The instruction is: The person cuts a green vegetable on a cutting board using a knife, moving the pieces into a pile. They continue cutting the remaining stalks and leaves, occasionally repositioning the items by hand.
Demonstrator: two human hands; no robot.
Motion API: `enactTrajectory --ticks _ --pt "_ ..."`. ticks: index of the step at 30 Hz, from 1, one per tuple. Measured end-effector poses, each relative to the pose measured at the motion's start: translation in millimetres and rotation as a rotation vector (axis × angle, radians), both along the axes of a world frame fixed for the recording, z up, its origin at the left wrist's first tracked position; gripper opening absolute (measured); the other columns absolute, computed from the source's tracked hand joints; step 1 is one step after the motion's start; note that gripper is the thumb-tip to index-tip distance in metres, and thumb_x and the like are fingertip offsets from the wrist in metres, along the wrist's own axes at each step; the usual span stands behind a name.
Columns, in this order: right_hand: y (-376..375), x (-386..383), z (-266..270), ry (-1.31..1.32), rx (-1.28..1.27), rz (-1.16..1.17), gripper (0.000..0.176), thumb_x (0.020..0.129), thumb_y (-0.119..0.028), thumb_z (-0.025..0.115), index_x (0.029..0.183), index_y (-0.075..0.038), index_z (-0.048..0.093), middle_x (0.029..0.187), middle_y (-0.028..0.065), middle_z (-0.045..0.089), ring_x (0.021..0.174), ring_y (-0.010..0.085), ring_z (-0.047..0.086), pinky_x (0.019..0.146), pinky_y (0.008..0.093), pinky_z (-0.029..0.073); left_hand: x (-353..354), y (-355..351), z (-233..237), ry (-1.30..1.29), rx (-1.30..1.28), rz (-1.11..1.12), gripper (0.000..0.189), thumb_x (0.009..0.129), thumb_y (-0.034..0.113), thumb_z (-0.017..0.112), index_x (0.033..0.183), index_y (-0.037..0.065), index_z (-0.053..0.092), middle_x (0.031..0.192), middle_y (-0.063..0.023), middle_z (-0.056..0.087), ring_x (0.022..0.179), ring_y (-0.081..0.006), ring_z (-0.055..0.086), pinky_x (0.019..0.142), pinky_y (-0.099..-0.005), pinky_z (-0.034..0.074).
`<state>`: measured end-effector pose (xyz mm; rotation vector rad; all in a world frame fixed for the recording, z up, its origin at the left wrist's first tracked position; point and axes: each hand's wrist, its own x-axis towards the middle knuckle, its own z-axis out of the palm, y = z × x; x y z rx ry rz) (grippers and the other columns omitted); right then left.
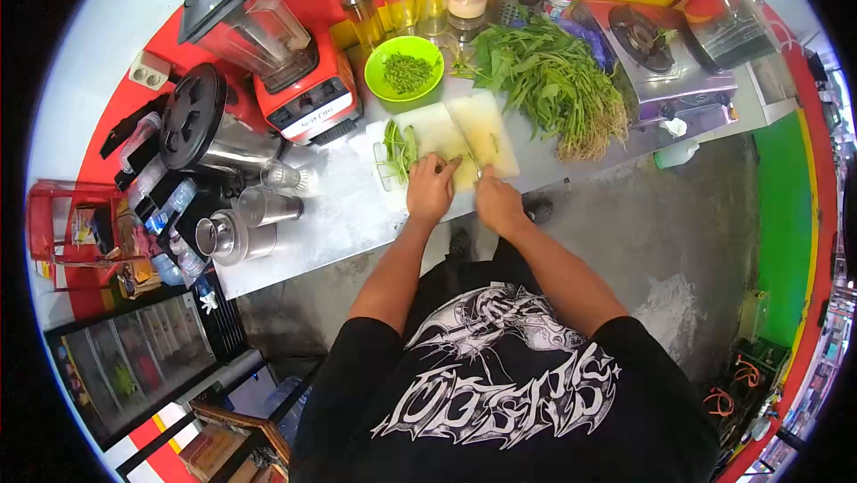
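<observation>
Counter silver, flr grey; L hand pinching greens, R hand gripping knife.

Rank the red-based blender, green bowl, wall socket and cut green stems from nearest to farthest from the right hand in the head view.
From the right hand:
1. Cut green stems, left on the white board.
2. Green bowl, ahead and left.
3. Red-based blender, farther left.
4. Wall socket, far left on the wall.
</observation>
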<state>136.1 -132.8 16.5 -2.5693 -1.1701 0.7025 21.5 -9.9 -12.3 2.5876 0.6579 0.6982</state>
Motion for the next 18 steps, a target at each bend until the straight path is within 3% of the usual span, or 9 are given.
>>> enactTrajectory --ticks 5,10,16,18 --pt "3.8 8.6 14.2 0.082 -0.007 0.055 0.028 0.100 -0.020 0.046 0.117 0.002 0.050 0.102 0.0307 0.069 0.094 0.0475 0.068 0.083 0.0563 0.053 0.7 0.2 -1.9 0.017 -0.009 -0.004 0.037 0.081 0.005 0.066 0.115 0.017 0.075 0.092 -0.0064 0.054 0.094 -0.0263 0.055 0.082 -0.0410 0.042" --pt "-7.3 -11.5 6.0 0.021 -0.025 -0.056 0.029 0.100 -0.020 0.047 0.117 0.003 0.051 0.101 0.0292 0.070 0.093 0.0481 0.068 0.083 0.0556 0.053 -0.2 0.6 -2.2 -0.007 0.009 0.001 0.036 0.081 0.005 0.066 0.114 0.017 0.075 0.091 -0.0072 0.054 0.093 -0.0261 0.056 0.080 -0.0414 0.042" --pt "4.8 6.1 16.5 0.054 0.038 0.050 0.031 0.102 -0.025 0.049 0.114 0.003 0.047 0.101 0.0315 0.069 0.094 0.0519 0.066 0.084 0.0591 0.051 0.3 0.1 -2.6 -0.032 -0.027 0.008 0.035 0.080 0.005 0.066 0.112 0.016 0.076 0.091 -0.0072 0.054 0.092 -0.0263 0.056 0.081 -0.0412 0.043" --pt "6.4 3.6 22.2 0.074 -0.040 0.039 0.032 0.097 -0.018 0.051 0.119 0.005 0.049 0.104 0.0282 0.070 0.098 0.0479 0.068 0.084 0.0550 0.053 1.0 -0.4 -2.2 -0.019 -0.024 0.008 0.035 0.080 0.004 0.066 0.112 0.016 0.076 0.090 -0.0072 0.053 0.092 -0.0266 0.055 0.080 -0.0409 0.043"
